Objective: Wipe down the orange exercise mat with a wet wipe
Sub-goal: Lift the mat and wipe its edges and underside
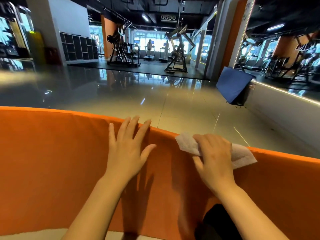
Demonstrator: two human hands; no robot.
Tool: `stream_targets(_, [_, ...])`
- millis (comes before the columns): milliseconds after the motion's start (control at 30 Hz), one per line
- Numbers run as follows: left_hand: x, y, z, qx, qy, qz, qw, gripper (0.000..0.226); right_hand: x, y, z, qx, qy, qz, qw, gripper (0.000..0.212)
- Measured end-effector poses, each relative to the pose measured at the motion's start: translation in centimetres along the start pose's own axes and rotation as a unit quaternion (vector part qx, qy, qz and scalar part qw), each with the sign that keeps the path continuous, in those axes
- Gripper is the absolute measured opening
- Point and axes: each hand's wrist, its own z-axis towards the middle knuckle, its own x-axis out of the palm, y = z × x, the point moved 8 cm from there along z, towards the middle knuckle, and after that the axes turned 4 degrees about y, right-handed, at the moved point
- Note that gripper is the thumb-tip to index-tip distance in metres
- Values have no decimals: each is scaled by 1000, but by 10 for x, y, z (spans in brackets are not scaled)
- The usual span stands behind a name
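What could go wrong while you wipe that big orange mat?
The wet wipe already hangs past the far edge of the orange mat, so a long stroke might push it off onto the shiny floor. The right hand covers only its middle, so the loose ends may bunch up and miss spots. The left hand lies flat close by, so the wipe could bump into it.

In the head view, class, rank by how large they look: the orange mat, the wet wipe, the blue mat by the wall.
1. Orange mat, by far the largest.
2. Blue mat.
3. Wet wipe, partly hidden under the right hand.
The blue mat lies farther off, so its true size is unsure.
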Motion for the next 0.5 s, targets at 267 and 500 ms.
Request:
stream_targets(267, [-6,-8,-7,89,-55,-31,994,45,-26,-57,-24,16,75,-71,995,40])
stream_targets(500, [-17,-28,-25,91,-129,-35,987,35,-4,-29,-25,103,113,-50,987,60])
